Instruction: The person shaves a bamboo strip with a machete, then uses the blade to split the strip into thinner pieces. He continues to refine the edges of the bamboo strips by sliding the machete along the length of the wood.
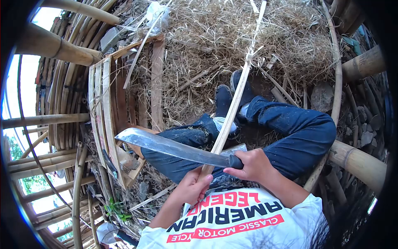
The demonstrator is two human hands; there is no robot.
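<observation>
The right hand [250, 165] has its fingers closed around the dark handle of a machete [174, 149], with the thumb near the place where the blade begins. The left hand [192, 187] grips the near end of a long, pale bamboo strip [233, 110] – its fingers wrap around it, close to the shirt [236, 207]. The blade lies across the strip, just beyond the left hand, and its tip points to the left edge of the ground. Whether the metal bites into the strip, I cannot tell.

From the left hand the strip goes out between the bent legs [296, 130], passes over the shoes [223, 99], and reaches toward the far edge of the straw-covered ground [199, 79]. A slatted wooden crate [98, 95] is at the left edge of this ground, and a plastic bag [158, 17] lies near its far left corner.

In my judgement, good work here needs a firm left grip and a strip that does not roll. The blade should travel away from the left fingers and the legs – slowly, with small pressure, along the grain.
</observation>
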